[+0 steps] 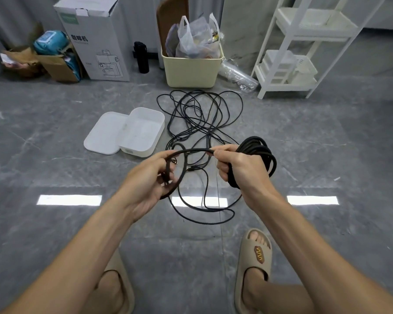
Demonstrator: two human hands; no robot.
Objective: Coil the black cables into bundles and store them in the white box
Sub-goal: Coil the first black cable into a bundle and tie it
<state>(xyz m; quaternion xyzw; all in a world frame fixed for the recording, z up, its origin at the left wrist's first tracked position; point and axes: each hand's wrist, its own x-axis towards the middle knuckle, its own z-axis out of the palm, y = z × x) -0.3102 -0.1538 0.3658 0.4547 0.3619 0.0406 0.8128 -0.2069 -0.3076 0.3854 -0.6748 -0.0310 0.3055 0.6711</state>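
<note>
My right hand (238,165) grips a coiled bundle of black cable (262,155) held above the floor. A stretch of that cable (193,151) arcs from my right fingers over to my left hand (150,177), which pinches it, with a loop hanging below the fingers. More loose black cable (197,114) lies tangled on the grey floor ahead and trails back under my hands. The white box (143,132) sits open on the floor to the left of the tangle, its lid (102,132) lying beside it.
A cream bin (191,66) stuffed with plastic bags stands behind the tangle. A white shelf rack (290,53) is at the back right, a tall cardboard carton (93,39) and a black bottle (142,56) at the back left. My feet in beige slippers (255,264) are below.
</note>
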